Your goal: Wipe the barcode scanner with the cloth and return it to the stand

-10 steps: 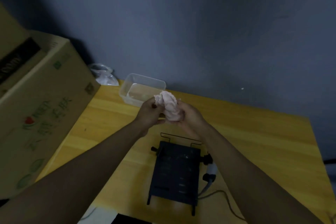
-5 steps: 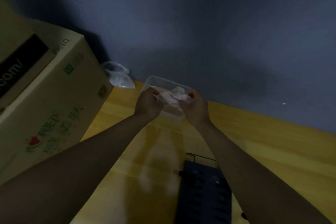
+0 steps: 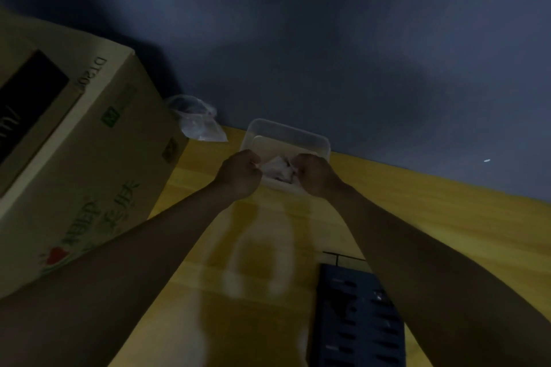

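A pale pink cloth (image 3: 278,169) is stretched between my two hands over a clear plastic tub (image 3: 286,132) at the back of the yellow table (image 3: 432,211). My left hand (image 3: 241,173) grips its left end in a closed fist. My right hand (image 3: 314,174) grips the right end the same way. The black slotted stand (image 3: 357,319) lies near the table's front, partly under my right forearm. The barcode scanner is not visible now.
A large cardboard box (image 3: 74,164) fills the left side. A crumpled clear plastic bag (image 3: 196,122) lies between the box and the tub, against the dark blue wall (image 3: 328,39). Wet streaks mark the table in front of the tub.
Both hands carried the cloth away from me, from above the stand to over the tub, and pulled it out between them. The view tilted up, so the scanner dropped out of sight.
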